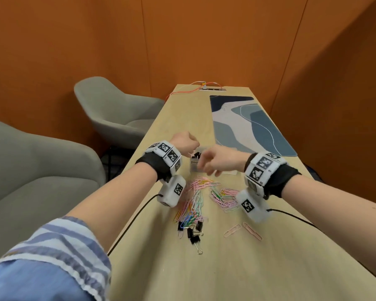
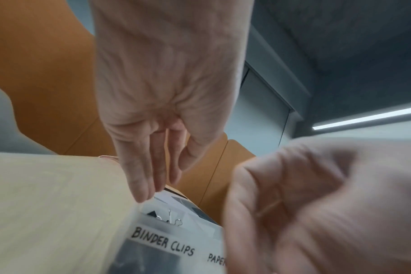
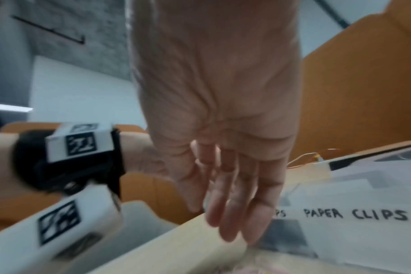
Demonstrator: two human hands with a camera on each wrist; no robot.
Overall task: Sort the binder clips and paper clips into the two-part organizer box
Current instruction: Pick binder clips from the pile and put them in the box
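Observation:
The clear two-part organizer box (image 1: 194,165) stands mid-table, labelled BINDER CLIPS (image 2: 162,241) and PAPER CLIPS (image 3: 354,215). Black binder clips (image 1: 197,154) fill its left part (image 2: 169,216). My left hand (image 1: 183,141) hovers over that part, fingers (image 2: 141,181) straight and pointing down, holding nothing. My right hand (image 1: 213,162) hangs over the box's front, fingers (image 3: 235,213) loosely extended and empty. Near me lie several coloured paper clips (image 1: 195,198), more pink ones (image 1: 224,196) and a few loose binder clips (image 1: 193,232).
Two pink paper clips (image 1: 243,230) lie apart at the right front. A blue patterned desk mat (image 1: 248,124) covers the far right of the table. Grey armchairs (image 1: 117,109) stand left of the table edge. A power strip (image 1: 212,89) with an orange cable sits at the far end.

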